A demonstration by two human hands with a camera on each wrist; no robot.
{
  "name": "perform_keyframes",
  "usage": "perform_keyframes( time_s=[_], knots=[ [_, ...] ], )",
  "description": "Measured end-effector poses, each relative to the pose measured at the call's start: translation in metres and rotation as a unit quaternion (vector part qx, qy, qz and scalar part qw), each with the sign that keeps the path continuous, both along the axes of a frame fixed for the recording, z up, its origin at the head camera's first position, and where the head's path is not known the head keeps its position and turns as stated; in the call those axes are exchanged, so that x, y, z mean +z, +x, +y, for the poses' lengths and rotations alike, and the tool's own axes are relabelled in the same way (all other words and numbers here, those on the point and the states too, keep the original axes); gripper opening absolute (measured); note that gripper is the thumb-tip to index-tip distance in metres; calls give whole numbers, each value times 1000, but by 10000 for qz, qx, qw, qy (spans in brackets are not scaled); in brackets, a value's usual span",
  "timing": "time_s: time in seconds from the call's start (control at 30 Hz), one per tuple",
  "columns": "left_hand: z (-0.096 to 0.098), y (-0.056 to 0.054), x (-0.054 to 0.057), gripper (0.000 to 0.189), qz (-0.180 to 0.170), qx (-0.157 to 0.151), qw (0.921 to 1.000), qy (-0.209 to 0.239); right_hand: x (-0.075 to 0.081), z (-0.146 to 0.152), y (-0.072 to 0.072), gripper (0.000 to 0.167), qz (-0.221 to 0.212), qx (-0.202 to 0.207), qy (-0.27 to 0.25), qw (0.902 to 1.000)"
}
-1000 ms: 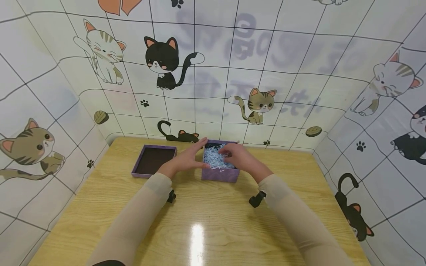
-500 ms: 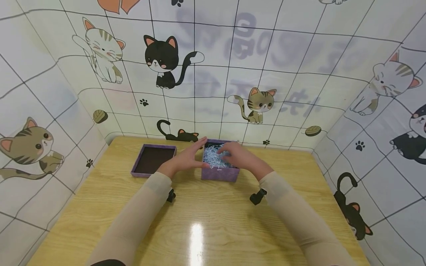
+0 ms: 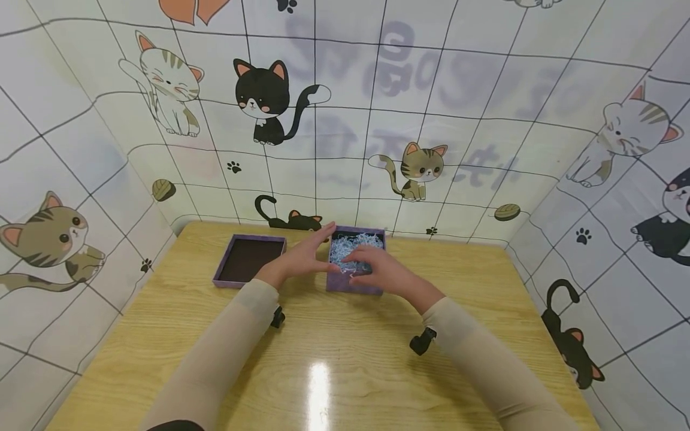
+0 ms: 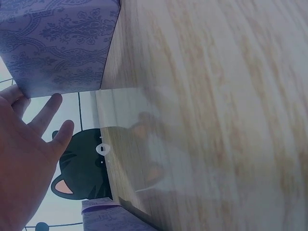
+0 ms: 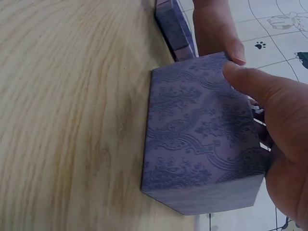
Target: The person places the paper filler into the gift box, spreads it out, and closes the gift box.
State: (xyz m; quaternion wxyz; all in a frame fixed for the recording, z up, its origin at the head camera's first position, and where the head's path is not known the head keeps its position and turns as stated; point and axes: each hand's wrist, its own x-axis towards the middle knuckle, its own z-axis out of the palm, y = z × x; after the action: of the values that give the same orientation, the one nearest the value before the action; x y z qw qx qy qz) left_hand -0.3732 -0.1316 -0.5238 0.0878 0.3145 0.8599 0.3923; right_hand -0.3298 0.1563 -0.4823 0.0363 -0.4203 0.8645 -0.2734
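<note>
A purple patterned box (image 3: 353,285) filled with pale blue shredded paper (image 3: 343,246) stands near the back of the table. My left hand (image 3: 302,254) lies along its left side, thumb at the near left corner and fingers stretched toward the far corner. In the left wrist view those fingers are straight and spread beside the box wall (image 4: 62,48). Over the front of the box is my right hand (image 3: 385,269), its fingers reaching in above the paper. The right wrist view shows its thumb (image 5: 252,82) at the front rim and the other fingertips hidden behind the wall.
The box's lid (image 3: 250,260), dark inside with a purple rim, lies upturned to the left of the box. A wall covering (image 3: 345,131) printed with cats rises behind the wooden table (image 3: 345,347) and at both sides.
My right hand has come from the right part of the paper toward the front rim, showing more of the paper and the box's back right corner. The left hand has kept its place.
</note>
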Motion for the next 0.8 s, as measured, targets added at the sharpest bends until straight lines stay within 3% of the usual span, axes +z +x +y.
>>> perform_keyframes(
  time_s=[0.27, 0.6, 0.8],
  knots=[
    [0, 0, -1, 121, -39, -7, 10000, 20, -1, -2, 5, 16, -100, -169, -544, 9983],
    [0, 3, 0, 120, -22, 17, 10000, 52, 1, 0, 4, 12, -650, -504, -981, 9918],
    [0, 2, 1, 121, -21, 10, 9999, 118, 7, 5, -2, 10, -296, -838, -854, 9924]
  ],
)
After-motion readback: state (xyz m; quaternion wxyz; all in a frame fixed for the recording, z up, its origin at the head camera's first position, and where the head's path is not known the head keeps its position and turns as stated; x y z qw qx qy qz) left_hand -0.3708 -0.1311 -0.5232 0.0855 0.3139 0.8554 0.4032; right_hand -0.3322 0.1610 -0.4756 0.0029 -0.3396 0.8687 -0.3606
